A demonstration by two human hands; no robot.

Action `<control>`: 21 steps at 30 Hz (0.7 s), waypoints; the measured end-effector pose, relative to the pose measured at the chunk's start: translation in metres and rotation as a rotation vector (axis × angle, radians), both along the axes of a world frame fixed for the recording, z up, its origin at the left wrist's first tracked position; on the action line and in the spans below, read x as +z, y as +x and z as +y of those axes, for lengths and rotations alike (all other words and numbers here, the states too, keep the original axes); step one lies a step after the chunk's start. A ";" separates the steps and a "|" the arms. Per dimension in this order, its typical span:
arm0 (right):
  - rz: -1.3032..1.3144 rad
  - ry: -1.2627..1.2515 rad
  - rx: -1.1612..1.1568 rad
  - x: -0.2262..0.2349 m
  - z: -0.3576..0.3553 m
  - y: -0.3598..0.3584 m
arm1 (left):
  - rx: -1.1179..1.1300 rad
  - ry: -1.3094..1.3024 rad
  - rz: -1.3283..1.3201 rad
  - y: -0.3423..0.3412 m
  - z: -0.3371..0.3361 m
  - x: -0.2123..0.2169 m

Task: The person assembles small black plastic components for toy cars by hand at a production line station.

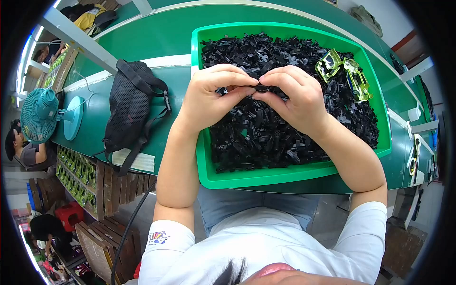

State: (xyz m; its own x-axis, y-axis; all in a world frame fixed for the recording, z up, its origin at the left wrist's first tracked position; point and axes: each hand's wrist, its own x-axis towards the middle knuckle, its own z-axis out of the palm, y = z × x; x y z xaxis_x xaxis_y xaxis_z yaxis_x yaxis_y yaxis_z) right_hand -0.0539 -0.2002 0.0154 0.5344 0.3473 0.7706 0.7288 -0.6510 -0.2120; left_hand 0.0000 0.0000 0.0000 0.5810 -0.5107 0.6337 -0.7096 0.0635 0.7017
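Both my hands meet above a green tray [294, 176] heaped with small black plastic parts [275, 137]. My left hand [216, 92] pinches a small black plastic part [259, 87] between thumb and fingertips. From the other side, my right hand [297, 95] pinches the same part. Its shape is mostly hidden by my fingers. On the heap to the right of my right hand lie a yellow-green plastic shell [328, 65] and a longer yellow-green frame [357, 81].
A black mesh bag [130, 107] lies on the green table left of the tray, with a teal fan [40, 114] beyond it. Below are racks of yellow-green parts [78, 175] and a red stool [70, 214]. Other people [28, 152] are at the far left.
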 end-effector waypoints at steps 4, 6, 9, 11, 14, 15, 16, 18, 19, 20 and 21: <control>0.016 0.005 0.006 -0.003 0.001 -0.001 | 0.003 0.006 0.007 -0.001 0.002 -0.002; 0.063 0.016 0.009 -0.005 0.000 0.000 | -0.003 0.017 0.024 -0.001 0.002 -0.005; 0.199 0.015 0.002 -0.005 -0.005 0.004 | 0.020 0.005 0.190 0.001 0.002 -0.005; 0.326 0.007 -0.076 -0.001 -0.003 0.001 | 0.088 -0.064 0.183 0.005 0.004 -0.005; 0.357 0.081 -0.271 -0.001 -0.010 0.006 | 0.170 0.012 0.408 -0.003 0.001 0.009; 0.301 0.091 -0.303 0.000 -0.010 0.008 | 0.179 0.009 0.416 -0.003 0.001 0.011; 0.202 -0.036 -0.357 0.001 -0.012 0.008 | 0.179 0.017 0.465 -0.004 0.001 0.012; 0.160 -0.047 -0.245 0.007 -0.004 0.001 | 0.186 0.021 0.519 -0.005 0.001 0.012; 0.113 -0.053 -0.143 0.008 0.001 -0.004 | 0.186 0.028 0.496 -0.005 0.001 0.012; 0.204 -0.056 0.005 0.006 0.008 -0.010 | 0.185 0.035 0.473 -0.005 0.000 0.012; 0.286 -0.147 0.170 0.006 0.016 -0.017 | 0.186 0.044 0.449 -0.005 0.001 0.012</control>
State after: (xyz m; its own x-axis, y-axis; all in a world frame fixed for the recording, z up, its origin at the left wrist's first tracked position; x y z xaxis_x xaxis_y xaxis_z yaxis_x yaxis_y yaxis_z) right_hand -0.0706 -0.1846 0.0214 0.6462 0.5453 0.5339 0.7539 -0.5645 -0.3360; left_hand -0.0054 0.0008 0.0119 0.8759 -0.3929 0.2801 -0.3330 -0.0720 0.9402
